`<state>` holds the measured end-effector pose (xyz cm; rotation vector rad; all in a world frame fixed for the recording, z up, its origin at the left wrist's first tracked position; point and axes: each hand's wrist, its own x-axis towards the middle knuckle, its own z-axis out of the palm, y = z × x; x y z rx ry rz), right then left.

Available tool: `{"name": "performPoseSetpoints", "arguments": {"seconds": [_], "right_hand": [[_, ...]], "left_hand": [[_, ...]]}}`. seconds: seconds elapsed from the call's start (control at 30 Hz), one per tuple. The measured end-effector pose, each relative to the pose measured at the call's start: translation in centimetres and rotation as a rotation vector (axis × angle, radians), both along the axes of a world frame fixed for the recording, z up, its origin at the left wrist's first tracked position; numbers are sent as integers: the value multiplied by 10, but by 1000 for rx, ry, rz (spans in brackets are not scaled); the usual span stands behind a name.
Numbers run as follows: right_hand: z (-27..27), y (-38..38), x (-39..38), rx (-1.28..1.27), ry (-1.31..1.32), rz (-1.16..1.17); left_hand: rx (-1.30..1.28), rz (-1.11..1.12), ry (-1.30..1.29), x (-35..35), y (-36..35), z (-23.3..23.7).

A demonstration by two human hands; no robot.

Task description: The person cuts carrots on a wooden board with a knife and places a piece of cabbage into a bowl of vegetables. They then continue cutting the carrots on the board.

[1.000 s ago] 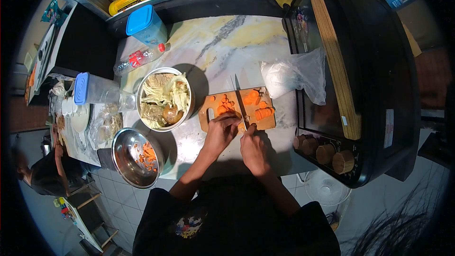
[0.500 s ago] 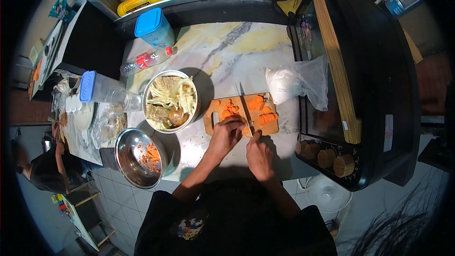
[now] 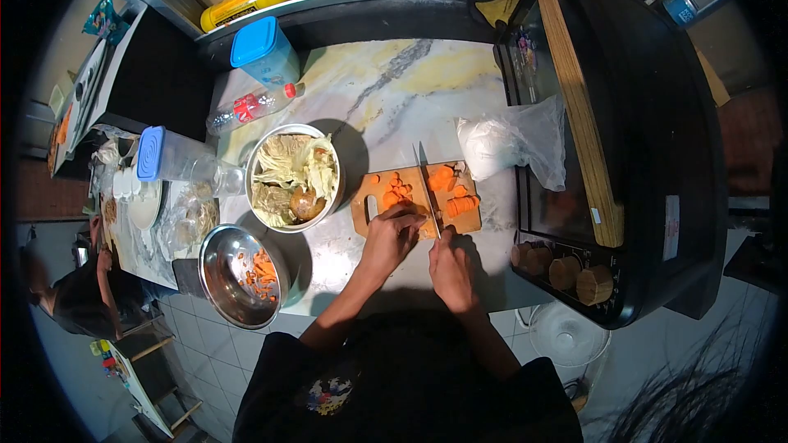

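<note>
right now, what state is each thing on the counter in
kitchen knife, gripped in right hand
carrots, cut into pieces
steel bowl, holding orange pieces
cabbage leaves, loose in white bowl
plastic bottle, capped, lying down
square blue-lidded container, closed
plastic bag, partly filled

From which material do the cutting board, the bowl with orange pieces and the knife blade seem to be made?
Cutting board: probably wood, matte, judging by its warm brown colour. Bowl: polished metal, likely stainless steel, from its mirror-like reflections. Knife blade: probably steel, thin and straight; its finish is unclear.
</note>
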<state>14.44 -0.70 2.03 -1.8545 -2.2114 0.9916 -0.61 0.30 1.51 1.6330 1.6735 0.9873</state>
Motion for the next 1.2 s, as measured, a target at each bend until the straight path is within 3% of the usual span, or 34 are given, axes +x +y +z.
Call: {"name": "performPoseSetpoints", "arguments": {"seconds": [0.53,1.2], "right_hand": [[5,-2,-1,49,108,-10],[16,7,-18,-132,63,-34]], "left_hand": [[9,27,-58,2,-1,-1],[-49,-10,-55,-3,-1,4]]}}
